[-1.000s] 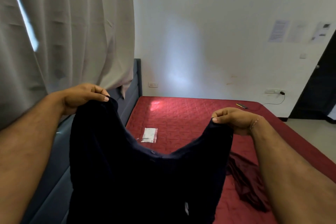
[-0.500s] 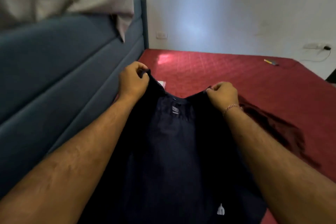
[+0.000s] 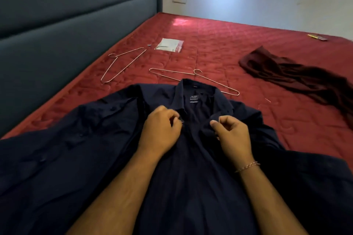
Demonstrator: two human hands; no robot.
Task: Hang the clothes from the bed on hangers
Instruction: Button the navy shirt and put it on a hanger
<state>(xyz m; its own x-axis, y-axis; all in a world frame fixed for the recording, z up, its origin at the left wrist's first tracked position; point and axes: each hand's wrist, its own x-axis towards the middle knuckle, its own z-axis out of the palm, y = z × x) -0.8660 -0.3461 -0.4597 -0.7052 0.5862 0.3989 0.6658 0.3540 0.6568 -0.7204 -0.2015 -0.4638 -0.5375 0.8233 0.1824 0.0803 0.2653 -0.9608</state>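
A dark navy shirt [image 3: 80,154] lies spread on the red bed [image 3: 219,47], collar away from me, its label showing. My left hand [image 3: 162,129] and my right hand [image 3: 232,135] pinch the two front edges just below the collar. Two wire hangers lie beyond the shirt: one hanger [image 3: 122,64] near the headboard, the other hanger [image 3: 193,79] just past the collar, partly under it. A maroon garment [image 3: 298,76] lies crumpled at the right.
A blue padded headboard [image 3: 66,25] runs along the left. A small clear plastic packet [image 3: 169,45] lies on the bed beyond the hangers. A small yellow and grey object [image 3: 317,37] sits at the far right edge. A white wall stands behind.
The shirt was held up in the air by its shoulders; it has come down and now lies flat on the bed. Both hands have moved inward to the front edges near the collar.
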